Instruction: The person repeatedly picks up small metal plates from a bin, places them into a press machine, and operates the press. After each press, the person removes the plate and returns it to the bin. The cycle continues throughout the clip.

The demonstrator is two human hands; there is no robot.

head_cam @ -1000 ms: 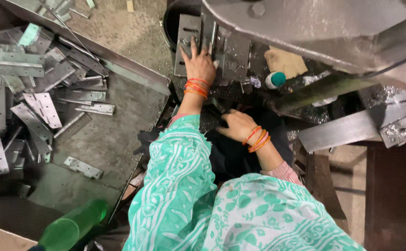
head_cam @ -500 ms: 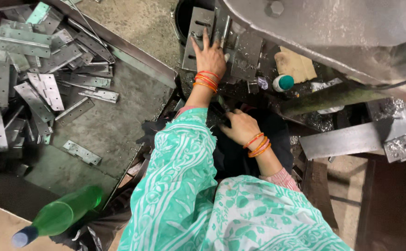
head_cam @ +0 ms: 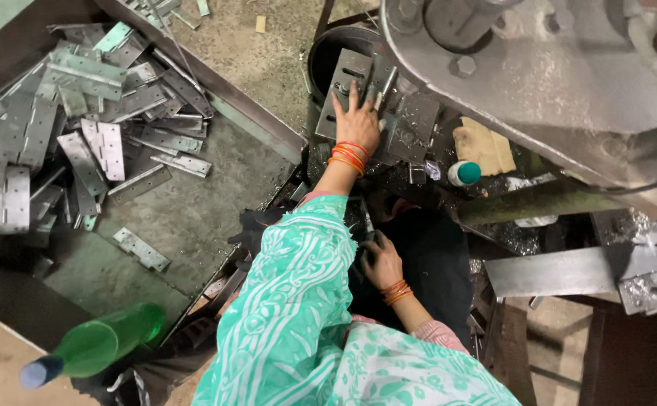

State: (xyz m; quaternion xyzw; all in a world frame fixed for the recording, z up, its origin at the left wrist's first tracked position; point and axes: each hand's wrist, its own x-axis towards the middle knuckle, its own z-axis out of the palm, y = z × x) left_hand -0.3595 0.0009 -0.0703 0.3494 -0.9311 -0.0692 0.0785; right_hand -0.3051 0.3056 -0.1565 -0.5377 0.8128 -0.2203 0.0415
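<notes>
Overhead view of a person seated at a metal press. The left hand, fingers spread and flat, presses on a flat steel plate that lies on the press bed at twelve o'clock from the body; the grip is open, palm down, not closed round anything. The plate is a slotted, hinge-like leaf, touching further grey plates at its three o'clock side.

The right hand rests low, at six o'clock from the left hand, in the dark space before the lap; its fingers curl over something dark, but whether they close on a piece cannot be told.

At nine o'clock a shallow tray carries a loose heap of hinges, with one single hinge lying apart near the tray's lower edge. A green bottle lies at seven o'clock. A small bottle with a teal cap and a tan rag sit at two o'clock, under the machine's grey frame.

Handling, as a judgement: the plate appears stiff, thin and fairly light for its area, with an oily sheen that suggests a slippery face and stamped edges that may be sharp. It would best be steadied by flat pressure, as shown, or pinched across its long edges, clear of the slots and of the tooling above.
</notes>
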